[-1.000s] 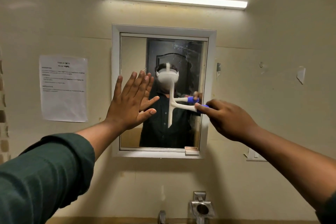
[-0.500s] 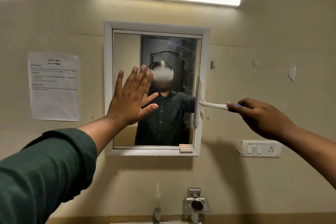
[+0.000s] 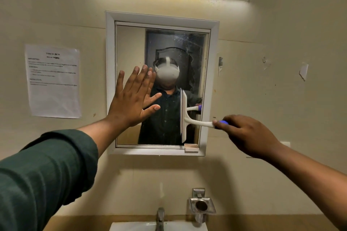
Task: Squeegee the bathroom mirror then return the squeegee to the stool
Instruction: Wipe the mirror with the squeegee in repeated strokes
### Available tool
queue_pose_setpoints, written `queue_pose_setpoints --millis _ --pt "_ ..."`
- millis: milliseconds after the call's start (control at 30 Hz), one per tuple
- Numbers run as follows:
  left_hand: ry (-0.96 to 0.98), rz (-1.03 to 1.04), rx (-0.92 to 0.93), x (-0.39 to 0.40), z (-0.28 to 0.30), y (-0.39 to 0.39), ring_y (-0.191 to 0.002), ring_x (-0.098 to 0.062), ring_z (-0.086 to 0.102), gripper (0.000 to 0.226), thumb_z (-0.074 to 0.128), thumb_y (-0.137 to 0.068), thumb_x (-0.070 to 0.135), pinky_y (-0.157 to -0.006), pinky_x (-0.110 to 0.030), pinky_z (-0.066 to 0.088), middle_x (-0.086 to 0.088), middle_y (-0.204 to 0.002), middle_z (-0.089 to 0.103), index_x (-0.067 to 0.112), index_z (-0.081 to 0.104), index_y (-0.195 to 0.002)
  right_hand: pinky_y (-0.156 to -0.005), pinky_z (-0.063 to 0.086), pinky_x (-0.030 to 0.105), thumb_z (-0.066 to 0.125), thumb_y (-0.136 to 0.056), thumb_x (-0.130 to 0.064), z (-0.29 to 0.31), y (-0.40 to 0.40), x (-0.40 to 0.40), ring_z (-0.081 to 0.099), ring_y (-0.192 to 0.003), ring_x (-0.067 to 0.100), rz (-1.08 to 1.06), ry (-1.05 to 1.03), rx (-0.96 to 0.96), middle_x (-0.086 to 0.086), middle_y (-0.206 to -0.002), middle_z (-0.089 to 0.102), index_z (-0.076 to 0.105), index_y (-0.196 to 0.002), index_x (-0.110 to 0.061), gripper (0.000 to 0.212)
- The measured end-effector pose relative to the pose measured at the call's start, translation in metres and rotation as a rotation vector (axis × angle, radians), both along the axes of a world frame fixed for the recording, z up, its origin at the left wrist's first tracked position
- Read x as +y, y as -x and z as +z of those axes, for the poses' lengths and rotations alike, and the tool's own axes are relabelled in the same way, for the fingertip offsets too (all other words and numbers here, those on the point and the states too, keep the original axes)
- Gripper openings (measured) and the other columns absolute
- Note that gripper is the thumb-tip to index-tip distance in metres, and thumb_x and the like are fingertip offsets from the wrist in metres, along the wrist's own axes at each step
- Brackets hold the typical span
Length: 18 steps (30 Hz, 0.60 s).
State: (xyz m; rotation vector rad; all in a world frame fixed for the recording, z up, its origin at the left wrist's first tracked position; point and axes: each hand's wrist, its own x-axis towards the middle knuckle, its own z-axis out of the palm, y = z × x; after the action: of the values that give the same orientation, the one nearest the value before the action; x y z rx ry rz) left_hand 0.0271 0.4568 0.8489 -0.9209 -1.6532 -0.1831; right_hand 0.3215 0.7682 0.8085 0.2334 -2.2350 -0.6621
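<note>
Since a moment ago your squeegee (image 3: 183, 116) has slid from the frame back onto the mirror's (image 3: 131, 43) right side, right hand (image 3: 246, 135) pinching its handle, left hand (image 3: 131, 97) spread flat on glass, likely leaving smudges.

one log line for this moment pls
stage: wiping mirror | left hand: flat on glass | right hand: grips squeegee handle | blade: upright on glass, right side

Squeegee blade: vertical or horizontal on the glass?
Vertical. The squeegee blade stands upright against the mirror, handle running sideways into the right hand.
</note>
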Motion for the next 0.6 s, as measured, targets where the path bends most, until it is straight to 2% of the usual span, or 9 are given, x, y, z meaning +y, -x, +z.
queue_pose_setpoints --millis 133,467,600 --pt "-0.001 0.013 0.014 0.003 0.002 -0.001 -0.168 -0.032 -0.003 0.099 0.01 -0.101 0.082 -0.13 -0.056 -0.021 -0.01 -0.182 -0.005 0.016 0.007 -0.174 -0.058 0.041 0.033 0.056 -0.1 -0.009 -0.008 0.01 0.001 0.051 -0.074 0.027 -0.041 0.032 -0.01 0.008 -0.111 0.064 0.054 -0.152 -0.028 0.055" --pt "-0.008 0.023 0.019 0.002 -0.003 0.004 -0.168 -0.031 -0.005 0.099 0.01 -0.101 0.082 -0.129 -0.055 -0.023 -0.011 -0.182 -0.002 0.016 0.008 -0.174 -0.056 0.039 0.033 0.061 -0.09 0.004 -0.009 -0.035 0.041 0.045 -0.068 0.026 -0.123 0.124 0.025 0.006 -0.107 0.062 0.056 -0.152 -0.028 0.07" --pt "0.011 0.047 0.039 0.003 -0.005 0.005 -0.167 -0.031 -0.006 0.1 0.01 -0.101 0.082 -0.127 -0.053 -0.026 -0.012 -0.182 -0.001 0.013 0.012 -0.174 -0.055 0.041 0.034 0.047 -0.097 -0.003 -0.017 -0.04 0.039 0.047 -0.071 0.027 -0.118 0.145 0.024 0.007 -0.11 0.062 0.054 -0.153 -0.027 0.061"
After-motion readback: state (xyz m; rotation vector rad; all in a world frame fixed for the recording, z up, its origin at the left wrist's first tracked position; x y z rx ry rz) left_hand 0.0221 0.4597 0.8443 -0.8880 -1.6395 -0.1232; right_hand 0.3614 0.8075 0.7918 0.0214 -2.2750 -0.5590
